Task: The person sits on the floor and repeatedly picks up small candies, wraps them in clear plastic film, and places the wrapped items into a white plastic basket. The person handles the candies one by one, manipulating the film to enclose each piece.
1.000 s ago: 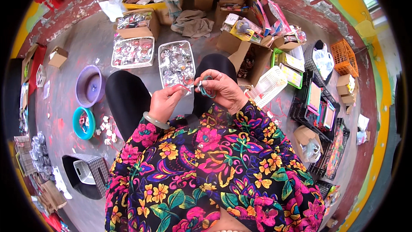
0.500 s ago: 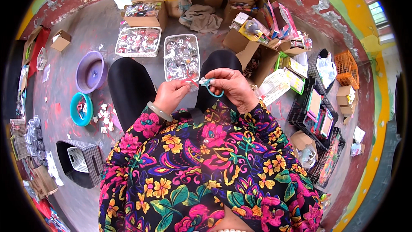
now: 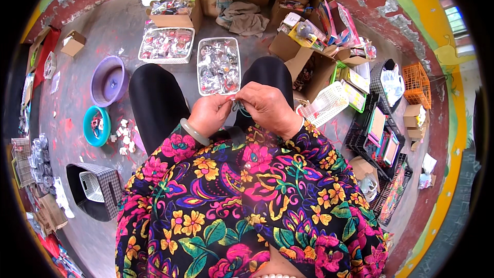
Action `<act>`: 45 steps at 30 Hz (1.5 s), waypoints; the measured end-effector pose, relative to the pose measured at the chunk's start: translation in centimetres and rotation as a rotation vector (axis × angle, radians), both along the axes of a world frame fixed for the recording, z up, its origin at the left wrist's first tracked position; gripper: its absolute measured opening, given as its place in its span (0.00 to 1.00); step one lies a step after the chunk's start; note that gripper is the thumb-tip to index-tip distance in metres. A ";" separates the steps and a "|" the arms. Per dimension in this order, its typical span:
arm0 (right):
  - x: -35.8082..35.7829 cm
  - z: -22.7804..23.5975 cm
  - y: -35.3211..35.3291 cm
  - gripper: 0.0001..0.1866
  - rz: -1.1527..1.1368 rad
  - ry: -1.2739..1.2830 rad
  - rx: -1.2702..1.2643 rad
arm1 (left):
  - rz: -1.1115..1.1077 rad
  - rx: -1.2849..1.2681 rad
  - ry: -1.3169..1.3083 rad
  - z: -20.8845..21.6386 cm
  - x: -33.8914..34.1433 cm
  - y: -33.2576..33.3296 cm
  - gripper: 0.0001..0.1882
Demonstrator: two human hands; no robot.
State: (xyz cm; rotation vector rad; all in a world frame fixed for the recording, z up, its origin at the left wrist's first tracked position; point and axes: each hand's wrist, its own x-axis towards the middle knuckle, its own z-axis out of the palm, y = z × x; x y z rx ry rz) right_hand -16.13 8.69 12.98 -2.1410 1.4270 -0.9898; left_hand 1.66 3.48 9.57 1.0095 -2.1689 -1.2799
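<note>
We see two bare hands close together between the knees [image 3: 270,74], in black trousers. The left hand [image 3: 210,116] pinches a tiny red and white thing [image 3: 232,98] with its thumb and finger. The right hand [image 3: 270,108] is curled, its fingertips at that tiny thing, and it grips a blue-green loop [image 3: 240,107] that pokes out below. The loop may be a scissors handle, but the fingers hide too much for us to be sure. Just past the hands we see a white basket [image 3: 199,68] full of small shiny packs [image 3: 220,64]. Another white basket [image 3: 163,61] of packs is near it, on the left. Farther left we see a purple tub [image 3: 114,79] and a teal bowl [image 3: 106,126], with white bits [image 3: 123,136] beside the bowl.
</note>
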 end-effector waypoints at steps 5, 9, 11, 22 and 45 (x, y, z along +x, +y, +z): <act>-0.2 0.1 -0.1 0.08 0.042 0.073 -0.010 | -0.056 -0.043 0.054 -0.6 0.0 -0.1 0.10; 0.3 0.1 -0.1 0.04 -0.023 -0.007 0.038 | -0.055 0.389 0.079 -0.3 -0.1 -0.2 0.12; 0.2 0.3 -0.2 0.03 -0.016 0.030 0.061 | -0.035 0.557 0.170 -0.3 -0.1 -0.1 0.13; -1.0 0.6 -0.7 0.05 0.046 0.024 0.244 | -0.243 0.817 0.279 0.1 0.2 -0.3 0.16; -0.7 0.3 -0.5 0.10 -0.101 -0.140 0.095 | -0.051 0.809 0.411 -1.2 0.1 -0.2 0.13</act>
